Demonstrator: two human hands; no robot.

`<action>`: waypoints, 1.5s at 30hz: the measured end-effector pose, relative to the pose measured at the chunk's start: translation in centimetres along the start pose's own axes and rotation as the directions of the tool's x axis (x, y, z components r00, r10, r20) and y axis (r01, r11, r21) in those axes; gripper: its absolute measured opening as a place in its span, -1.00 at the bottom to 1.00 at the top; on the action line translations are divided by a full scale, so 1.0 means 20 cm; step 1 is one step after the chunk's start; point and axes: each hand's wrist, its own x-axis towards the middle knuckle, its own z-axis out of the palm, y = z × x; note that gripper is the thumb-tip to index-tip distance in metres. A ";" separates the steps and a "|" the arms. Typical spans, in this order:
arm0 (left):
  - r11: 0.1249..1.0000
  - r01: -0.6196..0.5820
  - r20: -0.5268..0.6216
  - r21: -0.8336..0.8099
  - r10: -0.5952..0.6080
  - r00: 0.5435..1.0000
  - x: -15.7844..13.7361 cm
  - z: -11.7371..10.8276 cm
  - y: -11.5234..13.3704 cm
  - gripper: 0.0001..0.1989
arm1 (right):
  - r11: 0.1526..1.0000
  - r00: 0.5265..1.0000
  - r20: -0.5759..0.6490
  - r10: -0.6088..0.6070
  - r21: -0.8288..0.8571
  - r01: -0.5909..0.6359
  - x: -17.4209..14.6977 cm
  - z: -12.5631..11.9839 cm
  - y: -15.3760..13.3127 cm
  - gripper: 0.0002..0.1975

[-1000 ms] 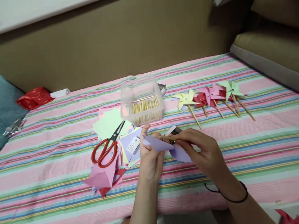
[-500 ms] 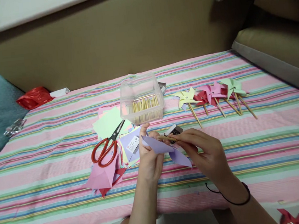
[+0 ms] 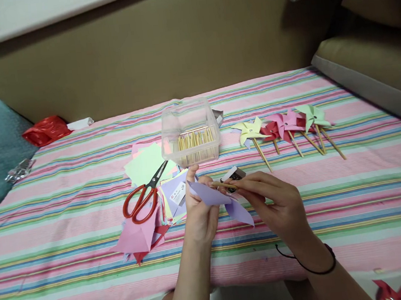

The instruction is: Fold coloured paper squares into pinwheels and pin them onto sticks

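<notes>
A purple paper pinwheel is gripped by my left hand, whose fingers are partly hidden behind the paper. My right hand pinches a thin wooden stick, its far end up against the left fingers behind the pinwheel. Whether the stick is joined to the paper I cannot tell. Just beyond the hands lies a small open box with dark bits in it. Left of them, red-handled scissors rest on stacked paper squares and cut pink paper.
A clear plastic tub of wooden sticks stands behind the hands. Several finished pinwheels lie to the right on the striped cloth. A red plastic bag is at the far left. Another red pinwheel shows at the lower right.
The pinwheel has tilted slightly, its lower blade shifting a little left and down. Both hands keep their hold and have barely moved.
</notes>
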 end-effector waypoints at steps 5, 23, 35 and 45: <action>0.999 -0.030 -0.014 0.017 0.030 0.999 0.00 0.00 0.00 -0.36 | 1.000 1.000 0.000 -0.019 0.022 0.019 0.00 0.00 0.00 -0.64; 0.986 -0.079 0.014 0.147 0.077 0.997 0.01 0.01 0.04 -0.42 | 0.997 0.998 -0.012 -0.069 -0.029 0.068 -0.01 -0.02 0.00 -0.64; 0.993 -0.083 -0.068 0.088 0.090 0.994 0.00 0.01 0.04 -0.38 | 0.994 0.994 -0.001 -0.105 -0.008 0.105 -0.02 0.01 -0.01 -0.52; 0.993 -0.108 -0.071 0.047 0.111 0.991 0.00 -0.01 0.01 -0.46 | 0.992 0.992 0.005 -0.129 -0.001 0.129 -0.03 0.02 0.01 -0.51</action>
